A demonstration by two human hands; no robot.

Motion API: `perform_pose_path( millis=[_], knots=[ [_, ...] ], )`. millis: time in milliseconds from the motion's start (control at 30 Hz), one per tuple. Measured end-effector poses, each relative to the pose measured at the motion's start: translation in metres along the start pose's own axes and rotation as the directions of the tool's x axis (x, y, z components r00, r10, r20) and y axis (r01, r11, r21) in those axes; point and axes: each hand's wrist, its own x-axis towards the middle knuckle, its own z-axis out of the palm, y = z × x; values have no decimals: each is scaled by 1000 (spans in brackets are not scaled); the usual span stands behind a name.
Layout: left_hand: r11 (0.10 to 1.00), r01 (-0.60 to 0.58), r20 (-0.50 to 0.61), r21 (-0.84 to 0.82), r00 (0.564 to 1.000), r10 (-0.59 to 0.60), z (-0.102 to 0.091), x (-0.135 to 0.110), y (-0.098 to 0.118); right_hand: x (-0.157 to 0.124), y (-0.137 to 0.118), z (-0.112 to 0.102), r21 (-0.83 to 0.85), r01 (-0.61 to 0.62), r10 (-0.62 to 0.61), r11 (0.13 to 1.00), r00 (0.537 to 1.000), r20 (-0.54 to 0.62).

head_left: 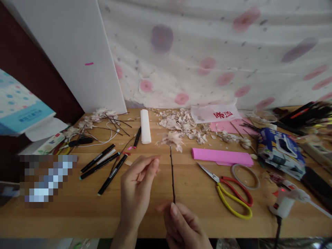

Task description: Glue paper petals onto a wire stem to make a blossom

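My right hand (185, 224) is closed around the lower end of a thin dark twig (172, 176), thumb on top. The twig stands nearly upright, and at its upper tip is a pale, feathery flower (173, 139), slightly blurred. To the left of the twig, apart from it, my left hand (138, 183) is raised with thumb and forefinger pinched together; whether anything small sits between them I cannot make out. Behind the flower lies a heap of dry cream petals (178, 119). Right of the twig are scissors (225, 190) with red and yellow handles, blades apart.
Several markers (112, 174) and finished-looking flower twigs (103, 116) lie left. A white paper roll (145, 126) and pink crepe paper (221, 157) flank the petals. At right are a tape roll (256, 181), wipes pack (281, 150) and glue gun (281, 204) with a lit red light.
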Motion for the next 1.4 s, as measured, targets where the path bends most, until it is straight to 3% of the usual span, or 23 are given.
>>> perform_pose_path(
  millis=[133,233,400,533,833,1067,1400],
  knots=[
    [999,38,49,39,998,-40,11,4,8,-2,3,2,-28,-14,13,1000,999,-48],
    [993,115,63,-26,992,-113,16,2,7,-3,6,3,1,-28,28,1000,997,-71],
    [976,163,66,-144,986,-155,17,1,4,-4,7,1,-5,-23,23,1000,1000,-15],
    [971,155,44,-182,988,-150,18,3,8,-9,1,3,-63,-75,72,995,996,-46],
    [989,72,-21,-126,997,-76,19,1,9,-13,-1,7,-89,-66,62,994,997,-49],
    [988,97,-32,-120,994,-102,20,-2,5,-13,0,3,-66,-71,67,995,996,-57],
    [997,-62,-165,-44,985,54,13,-4,-1,-12,-3,1,-72,-68,64,995,996,-54]
  ],
)
